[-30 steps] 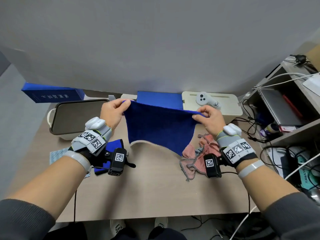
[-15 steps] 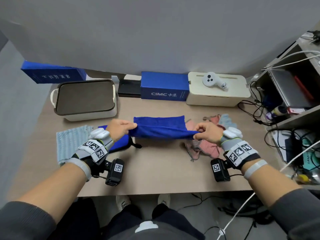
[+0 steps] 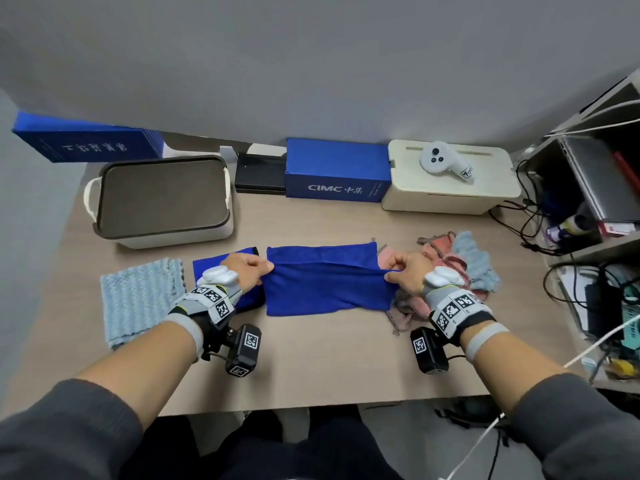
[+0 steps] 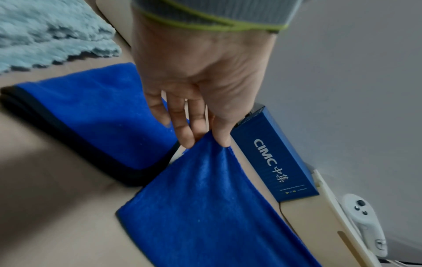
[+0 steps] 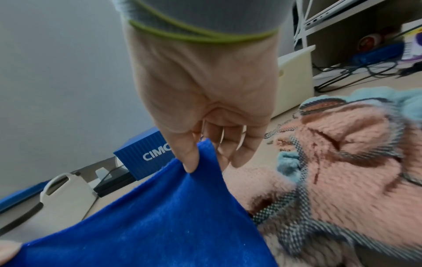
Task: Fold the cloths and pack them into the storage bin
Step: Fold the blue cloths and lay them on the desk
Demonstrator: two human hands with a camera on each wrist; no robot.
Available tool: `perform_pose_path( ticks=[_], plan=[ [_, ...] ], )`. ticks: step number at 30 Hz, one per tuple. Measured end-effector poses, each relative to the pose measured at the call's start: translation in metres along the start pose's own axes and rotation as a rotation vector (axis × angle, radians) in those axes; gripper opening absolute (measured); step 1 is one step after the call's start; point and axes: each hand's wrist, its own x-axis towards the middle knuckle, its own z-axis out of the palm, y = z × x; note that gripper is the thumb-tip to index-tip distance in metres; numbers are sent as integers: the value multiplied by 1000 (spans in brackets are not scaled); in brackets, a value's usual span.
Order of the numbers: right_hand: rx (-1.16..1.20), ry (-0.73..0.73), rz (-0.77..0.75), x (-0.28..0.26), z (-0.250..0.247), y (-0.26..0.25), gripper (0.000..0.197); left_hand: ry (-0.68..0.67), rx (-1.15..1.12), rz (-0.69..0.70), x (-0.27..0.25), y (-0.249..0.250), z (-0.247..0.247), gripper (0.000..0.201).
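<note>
A plain blue cloth (image 3: 325,282) (image 4: 205,207) (image 5: 141,222) lies partly doubled over on the table's middle. My left hand (image 3: 244,271) (image 4: 203,139) pinches its left edge and my right hand (image 3: 403,271) (image 5: 200,159) pinches its right edge, holding the upper layer stretched just above the table. A folded blue cloth with black trim (image 3: 207,268) (image 4: 91,112) lies under my left hand. A folded light blue cloth (image 3: 138,296) (image 4: 52,36) lies further left. A heap of pink and pale blue cloths (image 3: 460,268) (image 5: 342,162) sits right of my right hand. The storage bin (image 3: 162,199), white with a dark inside, stands back left.
Along the back wall stand a blue CIMC box (image 3: 336,171), a black case (image 3: 259,174), a cream box (image 3: 450,181) with a white controller (image 3: 443,161) on it, and a blue box (image 3: 86,140). A shelf (image 3: 588,188) with cables is on the right.
The blue cloth was held up spread in the air. Both hands came down and toward me, and the cloth now lies doubled over on the table with its edges still pinched.
</note>
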Motion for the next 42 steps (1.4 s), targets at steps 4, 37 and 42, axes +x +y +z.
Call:
perform_pose_path(
  ticks=[4, 37, 42],
  plan=[
    [-82, 3, -15, 42, -3, -11, 15, 67, 84, -54, 35, -2, 16, 12],
    [99, 34, 39, 117, 23, 9, 7, 240, 5, -20, 78, 10, 33, 20],
    [6, -135, 177, 128, 22, 13, 34, 323, 106, 77, 66, 10, 37, 26]
  ],
)
